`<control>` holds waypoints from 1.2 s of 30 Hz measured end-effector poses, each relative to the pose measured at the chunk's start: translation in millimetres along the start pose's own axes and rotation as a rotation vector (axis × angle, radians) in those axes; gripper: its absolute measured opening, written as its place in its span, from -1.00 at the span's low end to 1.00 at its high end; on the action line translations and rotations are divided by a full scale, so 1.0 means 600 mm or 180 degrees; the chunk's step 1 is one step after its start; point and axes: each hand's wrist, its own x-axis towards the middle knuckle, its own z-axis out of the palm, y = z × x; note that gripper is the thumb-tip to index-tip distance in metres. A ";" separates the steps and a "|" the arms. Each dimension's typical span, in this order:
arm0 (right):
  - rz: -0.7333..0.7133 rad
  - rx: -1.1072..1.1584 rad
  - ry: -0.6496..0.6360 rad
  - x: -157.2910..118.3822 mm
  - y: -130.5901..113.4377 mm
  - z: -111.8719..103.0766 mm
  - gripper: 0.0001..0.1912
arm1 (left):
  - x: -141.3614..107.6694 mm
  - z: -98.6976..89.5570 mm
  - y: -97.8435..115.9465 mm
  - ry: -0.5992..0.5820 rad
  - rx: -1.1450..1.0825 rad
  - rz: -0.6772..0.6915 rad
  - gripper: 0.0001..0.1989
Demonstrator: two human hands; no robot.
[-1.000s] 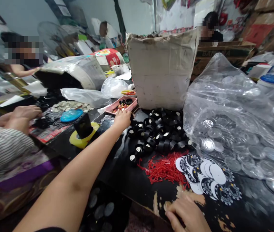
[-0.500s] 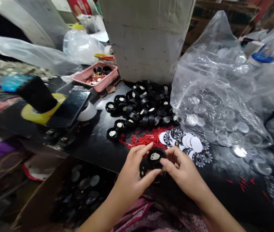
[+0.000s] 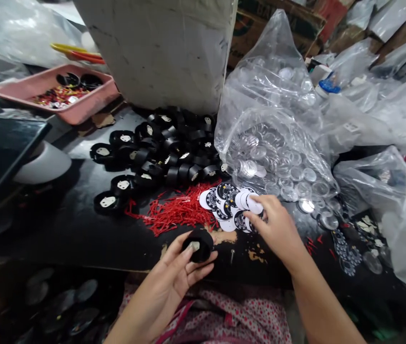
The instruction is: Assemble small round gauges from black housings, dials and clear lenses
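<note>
My left hand is closed around a black round plastic housing. Its thumb presses near the pale metal plate inside the cup. Over the pile of round dial discs, my right hand has its thumb and forefinger apart, at the edges of a blank white disc on top. Whether they grip that disc is unclear. Some discs show black printed faces, others plain white backs. Beside them lies a heap of thin red plastic pieces. Behind, many similar black housings are bunched together.
A clear plastic bag spills round transparent covers on the right. At back left stands a pink tray of small parts, near a phone propped on a white roll. A grey pillar rises behind. One screw lies near the front edge.
The view has shifted right and closer. My right hand has left the black housing and moved to the disc pile. My left hand now holds the housing alone.
</note>
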 end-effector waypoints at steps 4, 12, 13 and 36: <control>0.0278 -0.0544 0.0236 0.021 0.037 -0.007 -0.64 | -0.003 0.002 0.003 -0.0051 -0.0164 -0.0011 -0.74; -0.0430 0.0422 0.0153 -0.024 -0.029 0.019 -0.84 | 0.010 0.022 -0.001 0.0031 -0.0660 -0.0016 -0.59; -0.0660 0.0551 0.0040 -0.032 -0.043 0.030 -0.84 | 0.012 0.025 -0.001 0.0008 -0.0735 0.0055 -0.59; 0.0180 0.1514 -0.0572 -0.021 -0.108 0.062 -0.90 | 0.003 0.009 -0.021 0.0052 0.0842 0.0855 -0.64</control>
